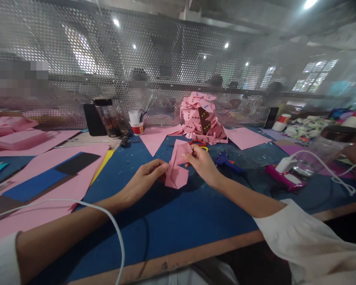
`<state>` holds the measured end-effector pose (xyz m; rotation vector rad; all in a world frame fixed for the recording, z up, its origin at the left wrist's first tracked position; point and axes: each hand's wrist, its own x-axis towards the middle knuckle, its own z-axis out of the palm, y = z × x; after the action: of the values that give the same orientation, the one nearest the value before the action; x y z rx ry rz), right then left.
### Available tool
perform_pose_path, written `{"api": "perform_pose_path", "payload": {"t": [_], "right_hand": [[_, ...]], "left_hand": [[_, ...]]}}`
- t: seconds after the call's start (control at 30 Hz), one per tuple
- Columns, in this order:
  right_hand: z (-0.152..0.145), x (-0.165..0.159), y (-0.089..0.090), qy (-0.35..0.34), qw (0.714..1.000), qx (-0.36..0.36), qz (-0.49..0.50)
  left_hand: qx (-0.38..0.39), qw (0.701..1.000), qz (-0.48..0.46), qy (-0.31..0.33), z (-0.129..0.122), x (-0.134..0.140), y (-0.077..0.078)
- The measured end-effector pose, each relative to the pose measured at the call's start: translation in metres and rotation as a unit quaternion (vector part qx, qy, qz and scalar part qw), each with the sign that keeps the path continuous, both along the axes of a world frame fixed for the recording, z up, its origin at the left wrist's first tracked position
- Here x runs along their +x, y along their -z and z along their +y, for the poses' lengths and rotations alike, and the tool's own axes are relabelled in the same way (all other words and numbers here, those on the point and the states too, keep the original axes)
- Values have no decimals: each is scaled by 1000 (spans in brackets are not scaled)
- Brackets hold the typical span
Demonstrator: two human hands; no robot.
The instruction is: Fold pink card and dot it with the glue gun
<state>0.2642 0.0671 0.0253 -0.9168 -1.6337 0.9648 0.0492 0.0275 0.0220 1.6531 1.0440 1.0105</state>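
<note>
A folded piece of pink paper (178, 176) is held up above the blue table, between my two hands. My left hand (146, 176) pinches its left edge with thumb and fingers. On the upper right side, my right hand (203, 164) grips a flap of the same paper with its fingertips closed. Scissors with red and yellow handles (200, 145) lie just behind my right hand. To the right of that hand rests a blue glue gun (230, 163). Behind it all stands a heap of pink paper pieces with dark dots (197, 118).
Pink sheets with blue and black strips (41, 180) cover the left. A lidded jar (108, 118) and paper cup (137, 127) stand at the back. A pink power strip (284, 178) and clear jar (323, 154) are right. A white cable (106, 211) crosses my left forearm.
</note>
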Motion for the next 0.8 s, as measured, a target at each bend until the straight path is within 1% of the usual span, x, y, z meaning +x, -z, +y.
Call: {"api": "perform_pose_path", "payload": {"t": [0.1,0.17,0.33,0.43,0.57,0.63,0.7,0.73,0.8], "right_hand": [[2,0,2,-3,999,-19,30],[2,-1,3,-9,998,-37,41],[1,-4,4,-38,993,-86,69],[-1,-5,4,-57,988,-115,83],[-4,-5,5,-81,981,-149,92],[-3,-5,7,-90,980,-157,80],[-2,-5,8,-91,984,-147,52],[-1,-5,9,-76,989,-125,31],[0,-4,10,-19,999,-44,-11]], "left_hand": [[-11,998,-56,-12,-2,0,-1],[4,998,-57,-20,-3,-1,-1],[74,997,0,-6,-10,0,-2],[124,992,35,-12,-13,2,-1],[210,972,107,-13,-14,2,3],[255,959,126,-10,-14,1,3],[299,945,134,-14,-14,0,1],[320,937,140,-21,-14,-1,0],[360,918,159,-43,-12,-3,-2]]}}
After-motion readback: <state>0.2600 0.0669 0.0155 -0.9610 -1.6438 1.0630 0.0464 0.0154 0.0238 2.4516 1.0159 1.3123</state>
